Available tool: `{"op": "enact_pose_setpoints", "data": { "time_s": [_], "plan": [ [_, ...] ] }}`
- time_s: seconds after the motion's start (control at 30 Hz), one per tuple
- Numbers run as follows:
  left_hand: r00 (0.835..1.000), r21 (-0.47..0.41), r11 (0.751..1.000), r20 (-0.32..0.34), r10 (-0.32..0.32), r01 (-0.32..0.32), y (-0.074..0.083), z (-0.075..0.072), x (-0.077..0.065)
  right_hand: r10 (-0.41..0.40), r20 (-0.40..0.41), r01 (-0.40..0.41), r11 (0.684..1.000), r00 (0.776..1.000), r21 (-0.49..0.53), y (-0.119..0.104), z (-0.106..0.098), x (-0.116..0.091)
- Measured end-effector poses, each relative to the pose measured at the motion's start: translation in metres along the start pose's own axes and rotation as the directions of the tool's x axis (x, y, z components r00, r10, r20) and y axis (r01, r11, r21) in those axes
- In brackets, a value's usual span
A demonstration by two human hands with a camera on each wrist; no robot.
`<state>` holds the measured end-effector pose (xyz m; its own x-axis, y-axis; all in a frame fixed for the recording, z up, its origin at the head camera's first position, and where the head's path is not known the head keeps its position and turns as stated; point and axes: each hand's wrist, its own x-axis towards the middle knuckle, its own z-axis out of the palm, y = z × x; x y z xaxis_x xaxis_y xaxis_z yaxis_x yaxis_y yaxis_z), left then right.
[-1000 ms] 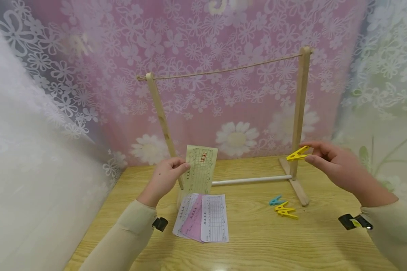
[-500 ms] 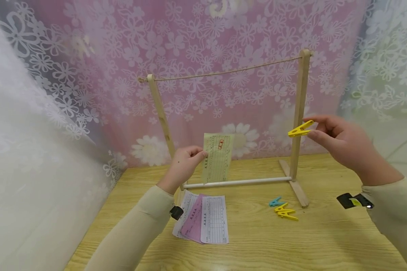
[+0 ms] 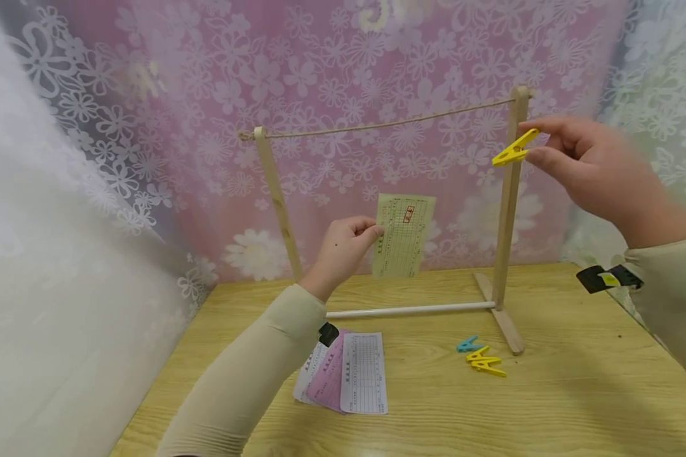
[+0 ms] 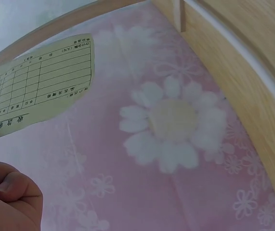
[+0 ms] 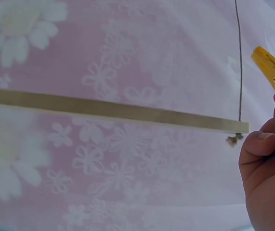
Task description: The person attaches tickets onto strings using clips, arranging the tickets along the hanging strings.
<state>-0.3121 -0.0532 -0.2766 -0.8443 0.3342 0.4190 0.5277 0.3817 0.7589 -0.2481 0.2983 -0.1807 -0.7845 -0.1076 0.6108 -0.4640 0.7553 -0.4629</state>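
Note:
My left hand [image 3: 345, 251] pinches a yellow-green receipt slip [image 3: 403, 238] by its left edge, between thumb and forefinger. The slip hangs upright below the rope [image 3: 371, 125], showing a printed grid and a red stamp; in the left wrist view the same slip [image 4: 41, 82] reaches out from the fingertips. My right hand [image 3: 594, 165] holds a yellow clothespin [image 3: 513, 151] by its handle ends, in front of the right wooden post [image 3: 509, 209] and a little below the rope's right end. In the right wrist view the clothespin [image 5: 272, 72] points away from the fingers.
White and pink slips [image 3: 364, 374] lie fanned on the wooden table [image 3: 434, 412], partly behind the left sleeve. To their right are a blue clothespin [image 3: 469, 344] and yellow clothespins [image 3: 486, 362]. A white rod [image 3: 411, 311] joins the posts low down. A flowered curtain [image 3: 331, 63] hangs behind.
My left hand has carried the yellow-green slip up and to the right, away from the slips on the table. My right hand has risen with the yellow clothespin to near rope height.

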Motion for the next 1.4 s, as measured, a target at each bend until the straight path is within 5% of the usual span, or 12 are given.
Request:
{"op": "enact_pose_setpoints", "data": {
  "time_s": [0.37,0.6,0.93,1.13,1.4],
  "plan": [
    [0.996,-0.039,0.998,-0.073,-0.049,0.046,0.030,0.026,0.029,-0.050,0.068,0.065,0.970,0.996,-0.234,-0.019,-0.032,0.051],
    [0.995,-0.029,1.000,-0.101,-0.009,0.006,0.042,0.040,0.053,-0.058,0.103,0.091,0.936,0.993,-0.341,-0.025,-0.050,0.079],
    [0.995,0.006,1.000,-0.102,-0.010,0.011,0.067,0.054,0.080,-0.042,0.173,0.102,0.929,0.984,-0.357,-0.039,-0.055,0.108],
    [0.991,-0.020,0.999,-0.125,-0.037,0.035,0.078,0.060,0.085,0.000,0.211,0.073,0.938,0.977,-0.339,-0.039,-0.052,0.118],
    [0.985,0.053,0.997,-0.168,-0.046,0.056,0.084,0.064,0.091,0.032,0.224,0.047,0.940,0.974,-0.338,-0.039,-0.046,0.119]
  ]
}}
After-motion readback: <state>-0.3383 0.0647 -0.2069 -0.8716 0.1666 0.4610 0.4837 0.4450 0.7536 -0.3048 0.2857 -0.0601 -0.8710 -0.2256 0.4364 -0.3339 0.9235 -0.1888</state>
